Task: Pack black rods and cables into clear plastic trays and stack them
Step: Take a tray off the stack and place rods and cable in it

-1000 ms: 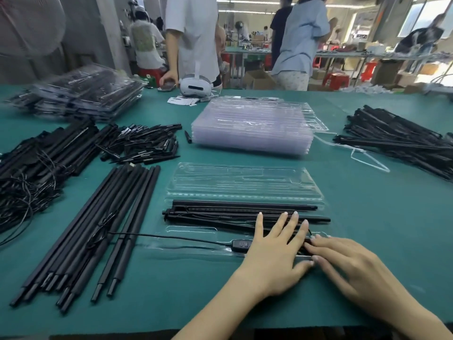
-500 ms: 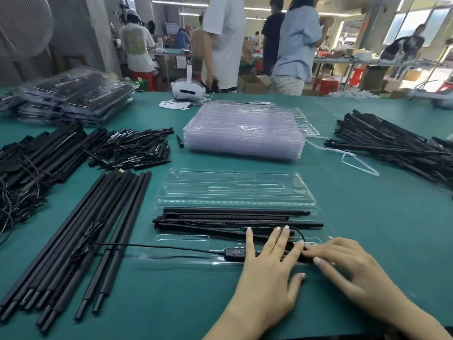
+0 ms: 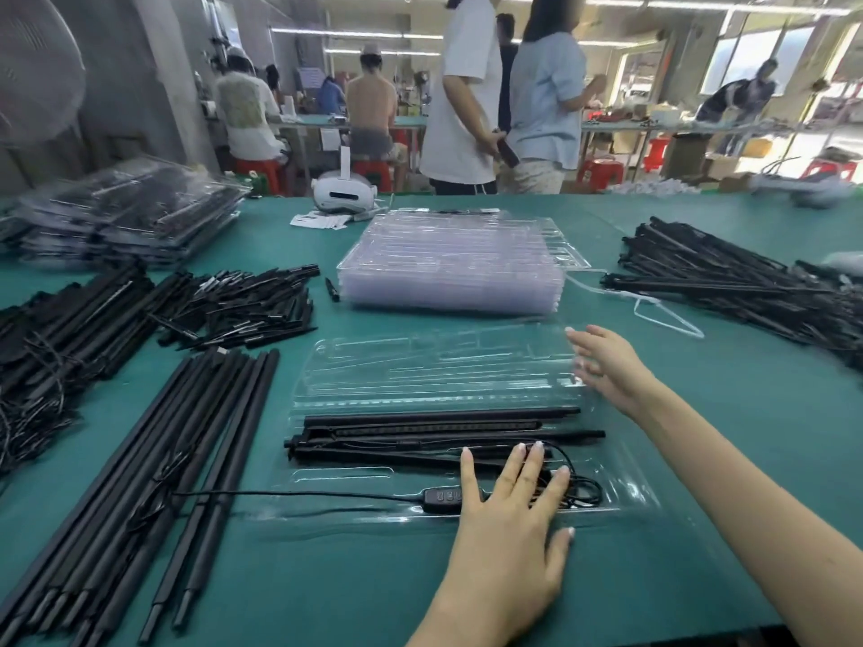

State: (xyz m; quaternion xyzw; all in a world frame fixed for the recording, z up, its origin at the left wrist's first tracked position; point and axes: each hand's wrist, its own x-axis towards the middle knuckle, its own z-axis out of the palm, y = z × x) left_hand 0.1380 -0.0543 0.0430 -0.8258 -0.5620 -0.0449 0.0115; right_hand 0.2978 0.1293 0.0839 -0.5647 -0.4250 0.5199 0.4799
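Observation:
A clear hinged plastic tray (image 3: 644,488) lies open on the green table before me. Its near half holds black rods (image 3: 439,424) and a coiled black cable (image 3: 579,488) whose inline switch (image 3: 443,496) sits at the front. The tray's lid half (image 3: 420,366) lies flat behind. My left hand (image 3: 509,520) presses flat on the cable and tray, fingers spread. My right hand (image 3: 607,366) reaches, fingers straight, to the lid's right edge.
A stack of clear trays (image 3: 453,268) stands behind. Long black rods (image 3: 140,483) lie at left, with short black parts (image 3: 243,305) and cabled rods (image 3: 51,338). More rods (image 3: 747,277) pile at right. Packed trays (image 3: 126,217) sit far left. A white headset (image 3: 343,191) and people stand beyond.
My right hand has left the cable at the tray's front and moved up to the lid's right edge. My left hand stays pressing on the cable.

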